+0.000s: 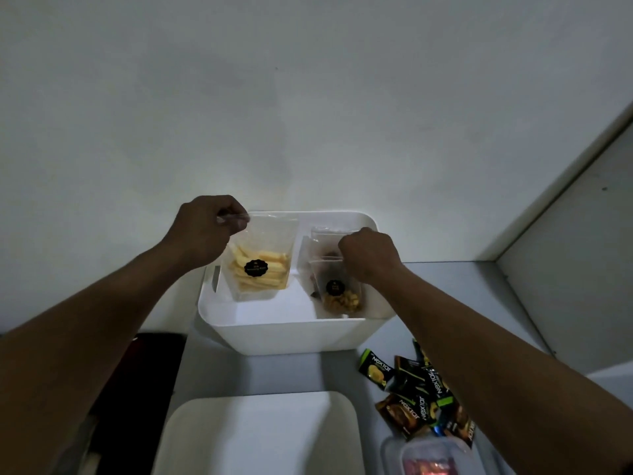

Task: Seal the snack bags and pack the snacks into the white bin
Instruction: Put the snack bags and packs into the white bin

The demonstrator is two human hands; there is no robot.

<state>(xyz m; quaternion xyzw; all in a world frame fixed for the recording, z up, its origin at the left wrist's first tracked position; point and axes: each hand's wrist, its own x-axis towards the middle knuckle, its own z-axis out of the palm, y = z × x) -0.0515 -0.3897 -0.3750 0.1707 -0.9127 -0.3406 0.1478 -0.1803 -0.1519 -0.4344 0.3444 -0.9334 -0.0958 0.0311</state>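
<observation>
Bin (274, 334) holding two clear black-labelled bags, yellow bag (263, 269) pinched at top by left hand (205, 228), brown bag (340, 293) gripped at top by right hand (370, 255)

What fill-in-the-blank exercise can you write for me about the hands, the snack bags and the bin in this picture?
1. The left hand pinches the top of the clear bag that holds ____ sticks.
2. The right hand grips the top of the bag of brown snacks, which stands in the ____ bin.
3. The dark Nextar packets lie ____ the bin, on the table.
Missing words: yellow; white; outside.
</observation>
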